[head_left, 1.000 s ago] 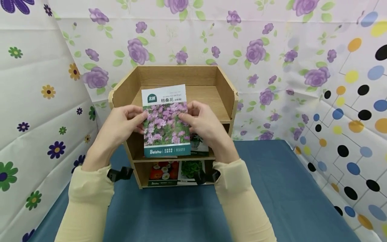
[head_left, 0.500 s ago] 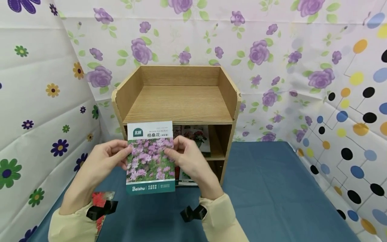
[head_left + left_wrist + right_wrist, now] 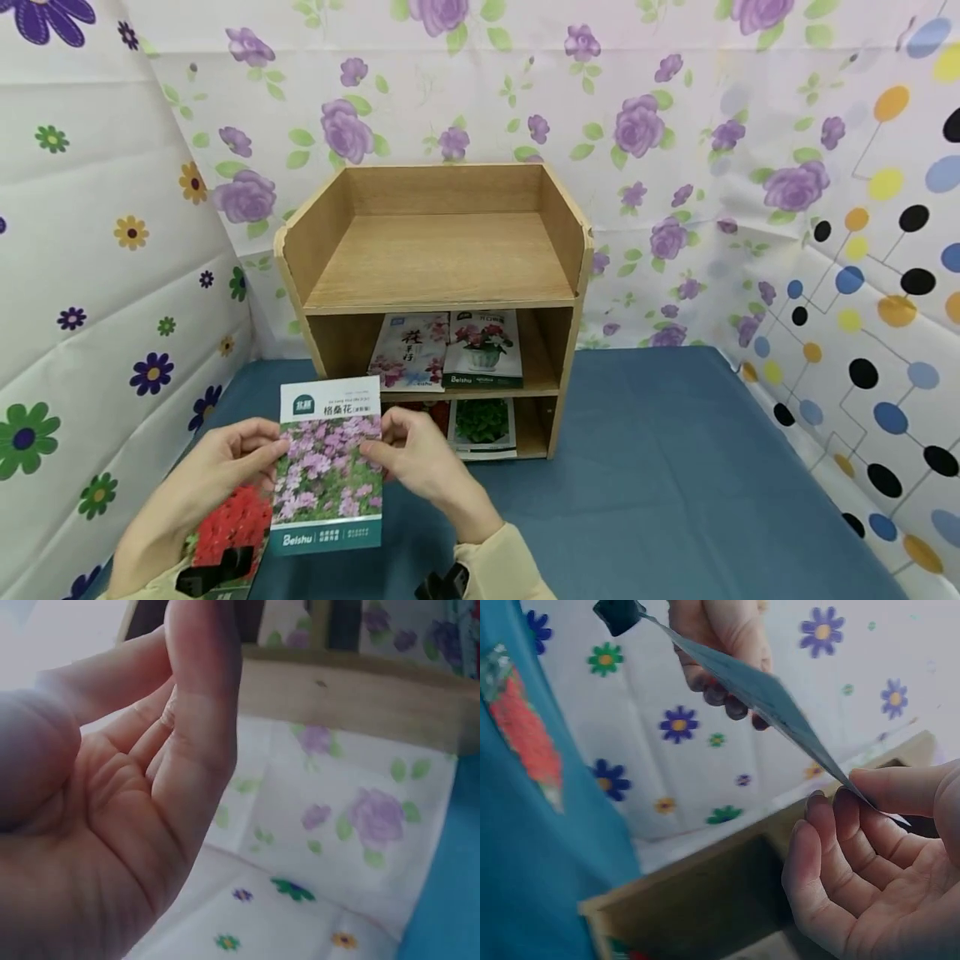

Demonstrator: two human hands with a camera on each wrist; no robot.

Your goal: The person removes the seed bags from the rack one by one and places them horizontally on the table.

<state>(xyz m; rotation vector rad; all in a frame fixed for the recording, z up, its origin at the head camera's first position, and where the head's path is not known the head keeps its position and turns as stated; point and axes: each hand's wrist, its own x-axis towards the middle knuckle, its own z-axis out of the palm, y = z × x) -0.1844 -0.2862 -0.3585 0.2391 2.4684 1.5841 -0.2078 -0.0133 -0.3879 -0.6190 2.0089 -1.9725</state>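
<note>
A seed packet (image 3: 327, 467) with pink flowers and a teal bottom band is held upright in front of the shelf's lower left. My left hand (image 3: 213, 467) pinches its left edge between thumb and fingers. On the opposite edge, my right hand (image 3: 427, 462) pinches it the same way. The right wrist view shows the packet (image 3: 772, 697) nearly edge-on, with the right thumb and fingertips on its near end. Partly behind the left wrist lies a red-flowered packet (image 3: 234, 525) on the blue cloth. In the left wrist view the left hand (image 3: 127, 772) shows, but the packet is hidden.
A wooden shelf (image 3: 442, 304) stands at the back of the blue-covered table (image 3: 637, 483). Its middle level holds two packets, a pale one (image 3: 411, 350) and a potted-flower one (image 3: 483, 350). Below are a leafy green packet (image 3: 482, 425) and a red one, partly hidden by the right hand.
Both hands have carried the pink-flowered packet down and left, from in front of the shelf's top toward the table. The packets in the shelf and the red-flowered one have come into fuller view.
</note>
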